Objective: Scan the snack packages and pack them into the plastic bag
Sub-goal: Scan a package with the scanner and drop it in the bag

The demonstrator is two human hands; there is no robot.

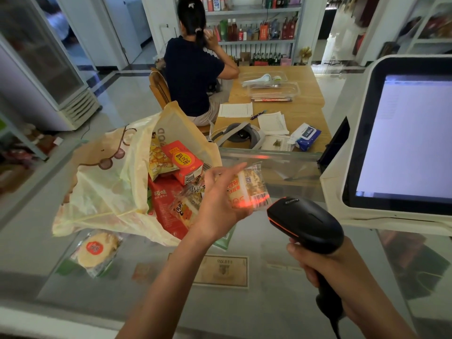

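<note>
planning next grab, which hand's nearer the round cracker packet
Left. The left hand is up and right of the round cracker packet; the right hand is farther right, gripping the scanner.

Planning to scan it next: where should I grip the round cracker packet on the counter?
Likely pinch the round cracker packet by its loose wrapper margin at the near corner, from above: it lies flat on the glass counter.

Glossy plastic bag [105, 192], matt black scanner [308, 221], glass counter [269, 277].

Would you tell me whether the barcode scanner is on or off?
On: the barcode scanner in the right hand casts a red glow on the snack package held by the left hand.
</note>
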